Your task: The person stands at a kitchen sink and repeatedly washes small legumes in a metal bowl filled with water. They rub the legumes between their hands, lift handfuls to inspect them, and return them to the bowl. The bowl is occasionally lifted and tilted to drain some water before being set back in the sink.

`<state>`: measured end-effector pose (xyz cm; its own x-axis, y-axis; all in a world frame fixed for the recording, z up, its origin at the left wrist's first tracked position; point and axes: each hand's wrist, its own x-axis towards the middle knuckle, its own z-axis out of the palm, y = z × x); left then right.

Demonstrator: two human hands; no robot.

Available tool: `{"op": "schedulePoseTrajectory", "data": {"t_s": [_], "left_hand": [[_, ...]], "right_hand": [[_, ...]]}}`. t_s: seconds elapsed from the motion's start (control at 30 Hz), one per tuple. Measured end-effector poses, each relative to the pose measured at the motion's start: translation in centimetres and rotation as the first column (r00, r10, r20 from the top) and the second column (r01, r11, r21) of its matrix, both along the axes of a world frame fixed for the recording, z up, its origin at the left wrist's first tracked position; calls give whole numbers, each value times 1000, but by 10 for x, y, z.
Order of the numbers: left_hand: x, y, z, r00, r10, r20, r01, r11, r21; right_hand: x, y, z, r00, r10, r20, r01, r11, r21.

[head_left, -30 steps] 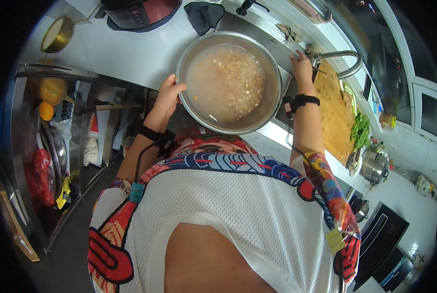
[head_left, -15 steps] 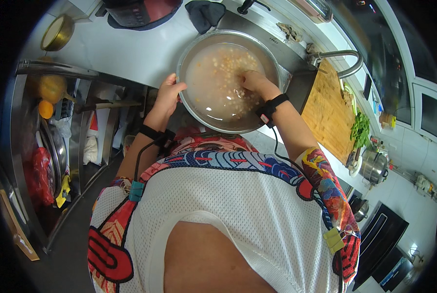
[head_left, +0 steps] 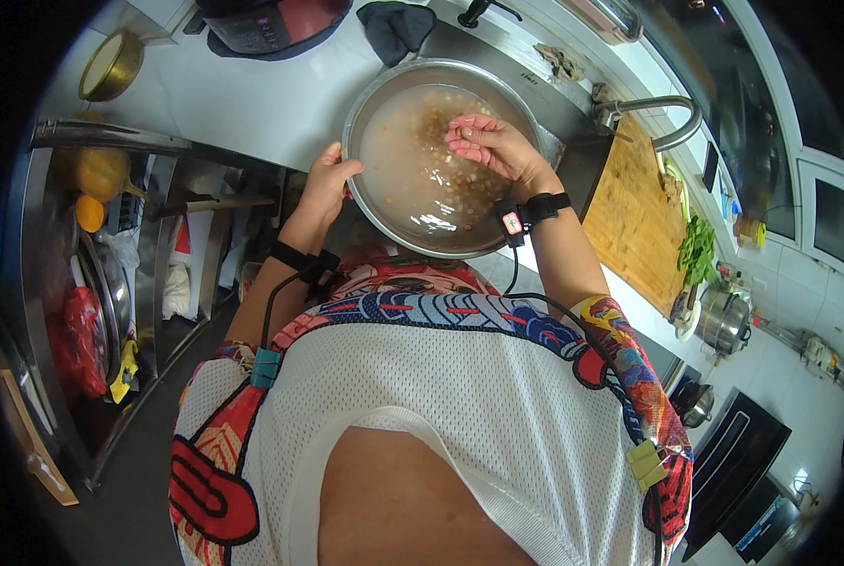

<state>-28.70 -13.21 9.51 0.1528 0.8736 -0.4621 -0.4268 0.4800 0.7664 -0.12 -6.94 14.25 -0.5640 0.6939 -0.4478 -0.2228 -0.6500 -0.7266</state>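
Note:
A wide steel basin (head_left: 375, 91) of cloudy water stands at the sink edge in front of me. Pale and yellowish beans or kernels (head_left: 431, 123) lie under the water, thickest in the middle and right. My left hand (head_left: 326, 177) clasps the basin's left rim, thumb on top, the other fingers mostly hidden below. Over the right half of the basin, my right hand (head_left: 490, 146) is raised out of the water, palm turned partly up and wet fingers curled in toward the thumb. A small brownish bit seems to sit at its fingertips, too small to name.
Right of the basin are a curved faucet (head_left: 677, 113), a wooden cutting board (head_left: 634, 212) and leafy greens (head_left: 697, 250). A dark cloth (head_left: 396, 30) and a red-black appliance (head_left: 276, 24) lie beyond. An open drawer (head_left: 111, 132) juts out at left, near my left forearm.
My right hand has come up out of the water and turned its palm upward, fingers curled. The beans have shifted in the basin. My left hand stays on the rim.

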Motion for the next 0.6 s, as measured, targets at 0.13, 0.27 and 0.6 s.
{"op": "schedulePoseTrajectory", "data": {"t_s": [0.13, 0.27, 0.6], "left_hand": [[1, 0, 0, 1000, 3, 10, -3, 1000, 11], [1, 0, 2, 1000, 9, 3, -9, 1000, 3], [0, -1, 3, 1000, 5, -10, -5, 1000, -7]], "right_hand": [[2, 3, -14, 995, -51, 81, 50, 999, 13], [4, 6, -32, 985, -94, 143, 96, 995, -10], [-7, 2, -27, 862, -275, 425, 264, 961, 84]]}}
